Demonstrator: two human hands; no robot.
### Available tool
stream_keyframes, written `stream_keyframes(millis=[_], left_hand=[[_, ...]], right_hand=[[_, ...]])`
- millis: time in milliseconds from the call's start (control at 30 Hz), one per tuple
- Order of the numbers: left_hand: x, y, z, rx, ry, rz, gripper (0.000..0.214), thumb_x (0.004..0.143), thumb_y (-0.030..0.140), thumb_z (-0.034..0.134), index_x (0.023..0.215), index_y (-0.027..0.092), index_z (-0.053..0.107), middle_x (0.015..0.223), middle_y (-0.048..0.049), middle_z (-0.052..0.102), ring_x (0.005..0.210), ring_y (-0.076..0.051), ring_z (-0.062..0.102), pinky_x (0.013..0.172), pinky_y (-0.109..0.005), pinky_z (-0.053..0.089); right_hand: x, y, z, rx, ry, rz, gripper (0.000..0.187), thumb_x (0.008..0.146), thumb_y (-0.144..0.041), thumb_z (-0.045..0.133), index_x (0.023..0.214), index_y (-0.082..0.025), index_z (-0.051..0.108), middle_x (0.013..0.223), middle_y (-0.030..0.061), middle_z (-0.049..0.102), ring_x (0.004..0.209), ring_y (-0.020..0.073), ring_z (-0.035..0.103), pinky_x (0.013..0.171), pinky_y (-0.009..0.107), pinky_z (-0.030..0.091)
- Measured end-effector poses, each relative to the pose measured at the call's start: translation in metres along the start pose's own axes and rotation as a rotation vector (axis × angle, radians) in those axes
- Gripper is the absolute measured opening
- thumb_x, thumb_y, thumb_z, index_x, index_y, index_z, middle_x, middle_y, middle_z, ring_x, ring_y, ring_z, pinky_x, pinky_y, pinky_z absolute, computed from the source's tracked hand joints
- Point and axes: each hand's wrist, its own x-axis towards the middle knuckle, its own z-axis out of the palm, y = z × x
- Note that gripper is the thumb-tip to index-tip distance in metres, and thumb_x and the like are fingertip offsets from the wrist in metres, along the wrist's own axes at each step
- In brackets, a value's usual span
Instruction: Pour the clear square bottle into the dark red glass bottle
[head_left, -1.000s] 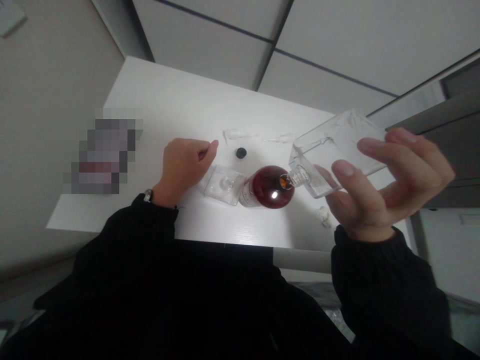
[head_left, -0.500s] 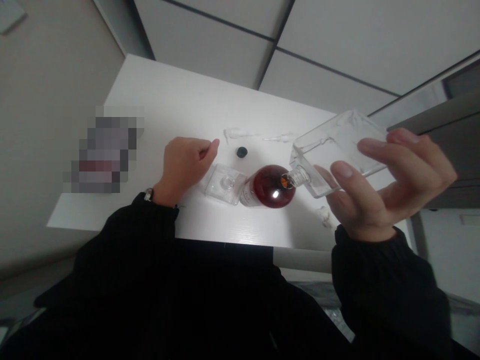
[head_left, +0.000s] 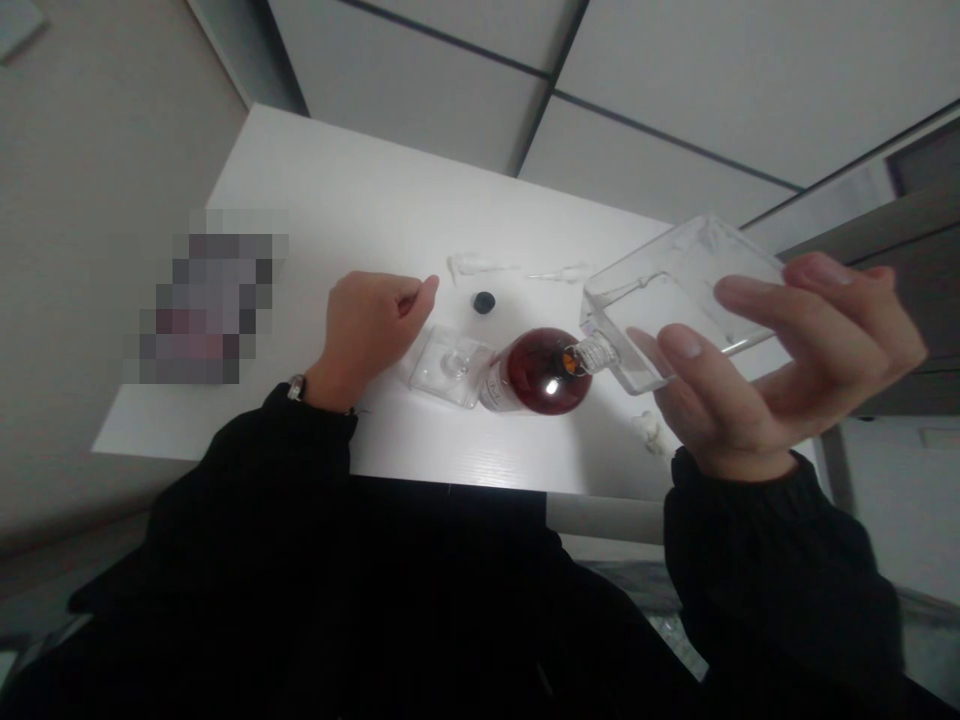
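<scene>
My right hand [head_left: 780, 360] grips a clear rectangular glass bottle [head_left: 667, 290] between thumb and fingers. That bottle is tilted, its threaded neck pointing down and left, meeting the mouth of a brown bottle [head_left: 541, 370] in this view. The brown bottle stands on the table with a pale label on its side. I see no flow between the two. Beside it stands a second clear square bottle [head_left: 442, 378], seen from above. Just left of that bottle is my left hand [head_left: 375, 325], closed in a loose fist with the thumb on top; nothing shows in it.
On the white table [head_left: 322, 200] lie a black cap [head_left: 484, 302], a clear plastic dropper [head_left: 480, 266] and another thin clear piece [head_left: 559, 272]. A crumpled whitish scrap [head_left: 649, 432] is at the right. A pixelated object [head_left: 210, 300] occupies the left end. Panels rise behind the table.
The clear bottle in my right hand has shifted very slightly, and the fingers at its base have moved a little to the right. My left hand stays in place.
</scene>
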Motion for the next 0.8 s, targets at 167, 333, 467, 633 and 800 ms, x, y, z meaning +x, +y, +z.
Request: stream_keyframes(millis=[167,333,467,633,800], left_hand=[[0.0004,-0.0012,0.0015,-0.002,0.023,0.012,0.056,0.1,0.045,0.048,0.056,0.022,0.023,0.053,0.0018,0.023,0.052,-0.014,0.02,0.063,-0.039,0.015],[0.0004,-0.0022,0.0016,-0.004,0.019,0.015,0.055,0.099,0.045,0.049,0.056,0.021,0.023,0.051,0.0014,0.022,0.053,-0.015,0.02,0.062,-0.039,0.016],[0.0002,-0.0023,0.0016,0.005,0.02,0.004,0.056,0.1,0.045,0.049,0.056,0.021,0.023,0.052,0.0013,0.023,0.052,-0.014,0.02,0.062,-0.039,0.015],[0.0007,-0.0014,0.0017,0.012,0.019,0.006,0.057,0.1,0.044,0.051,0.056,0.021,0.022,0.052,0.0019,0.023,0.051,-0.014,0.019,0.061,-0.038,0.015],[0.001,0.0007,0.0007,0.028,0.001,-0.014,0.057,0.1,0.042,0.052,0.055,0.022,0.023,0.053,0.0026,0.021,0.051,-0.014,0.019,0.062,-0.038,0.015]], right_hand=[[-0.0005,0.0007,0.0005,-0.021,-0.008,0.005,0.033,0.106,-0.017,0.053,0.121,-0.041,0.071,0.147,-0.0139,0.063,0.14,0.0123,0.057,0.119,0.039,0.048],[-0.0022,0.0023,0.0002,-0.009,-0.017,-0.018,0.036,0.106,-0.015,0.051,0.125,-0.038,0.07,0.152,-0.0098,0.062,0.143,0.0136,0.055,0.12,0.041,0.047],[-0.0017,0.0025,-0.0001,-0.01,-0.02,-0.014,0.033,0.108,-0.018,0.049,0.121,-0.039,0.071,0.152,-0.0119,0.061,0.143,0.0122,0.055,0.12,0.04,0.047],[-0.0022,0.0026,0.0003,-0.013,-0.019,-0.017,0.034,0.107,-0.015,0.052,0.118,-0.04,0.072,0.15,-0.0127,0.061,0.143,0.0114,0.054,0.12,0.039,0.047],[-0.002,0.0028,0.0002,-0.001,-0.011,-0.021,0.029,0.105,-0.017,0.057,0.117,-0.038,0.074,0.146,-0.0105,0.064,0.141,0.014,0.055,0.12,0.04,0.047]])
